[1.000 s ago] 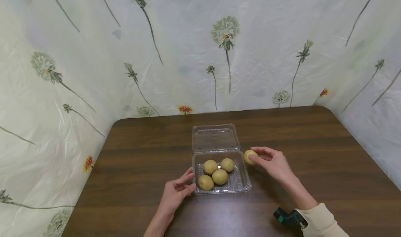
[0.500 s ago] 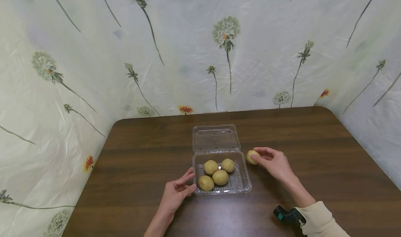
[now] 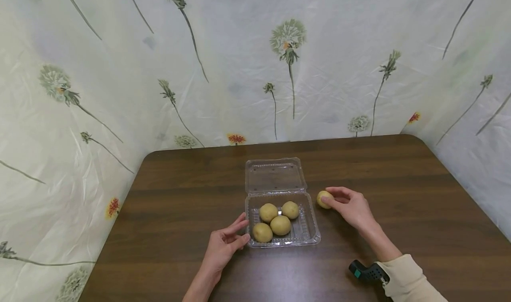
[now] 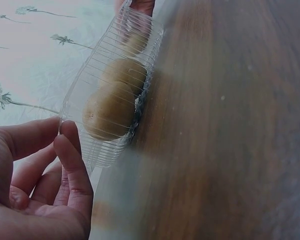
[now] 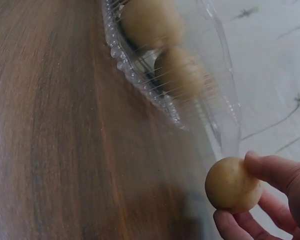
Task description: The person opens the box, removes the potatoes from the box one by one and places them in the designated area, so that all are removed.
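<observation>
A clear plastic clamshell container (image 3: 305,224) lies with its lid folded back in the middle of the table. Inside its tray sit several small round potatoes (image 3: 281,225), pale yellow-brown. At the tray's left side, my left hand (image 3: 224,246) pinches the rim between thumb and fingers, as the left wrist view shows with the hand (image 4: 45,175) close up. To the right of the tray, my right hand (image 3: 353,209) holds another potato (image 5: 232,185) between thumb and fingertips. That potato is outside the container, a short gap from its right edge.
The dark wooden table (image 3: 191,195) has rounded far corners. Behind it and at both sides hangs a pale sheet (image 3: 223,49) printed with dandelions. A black band with a dark device (image 3: 369,273) sits at the right wrist, by a cream sleeve (image 3: 411,280).
My right hand has shifted slightly to the right with its potato, widening the gap to the container. The left hand and the container have stayed in place.
</observation>
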Tool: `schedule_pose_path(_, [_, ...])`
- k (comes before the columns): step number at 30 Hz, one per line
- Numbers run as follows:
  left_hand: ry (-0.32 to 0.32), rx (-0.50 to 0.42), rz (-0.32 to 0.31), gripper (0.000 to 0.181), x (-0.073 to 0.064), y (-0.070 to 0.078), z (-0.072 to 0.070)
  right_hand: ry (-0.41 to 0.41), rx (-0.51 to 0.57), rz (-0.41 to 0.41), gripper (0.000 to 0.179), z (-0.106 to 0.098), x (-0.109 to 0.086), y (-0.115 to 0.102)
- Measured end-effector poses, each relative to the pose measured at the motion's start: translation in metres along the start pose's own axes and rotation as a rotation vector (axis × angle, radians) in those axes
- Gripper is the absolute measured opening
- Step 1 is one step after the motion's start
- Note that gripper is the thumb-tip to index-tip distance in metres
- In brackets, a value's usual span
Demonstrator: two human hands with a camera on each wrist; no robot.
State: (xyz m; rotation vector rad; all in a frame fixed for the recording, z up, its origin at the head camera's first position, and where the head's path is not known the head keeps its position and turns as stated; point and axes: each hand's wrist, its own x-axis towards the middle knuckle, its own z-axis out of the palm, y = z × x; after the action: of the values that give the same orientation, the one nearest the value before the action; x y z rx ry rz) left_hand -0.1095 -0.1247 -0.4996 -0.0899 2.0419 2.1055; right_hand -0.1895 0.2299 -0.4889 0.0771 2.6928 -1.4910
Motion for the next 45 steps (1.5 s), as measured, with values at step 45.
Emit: schedule_pose_path(45, [-0.005, -0.017, 0.016, 0.041, 0.0009, -0.0027, -0.0009, -0.024, -0.04, 0.056, 0.069, -0.0035, 0.0056, 0.0046])
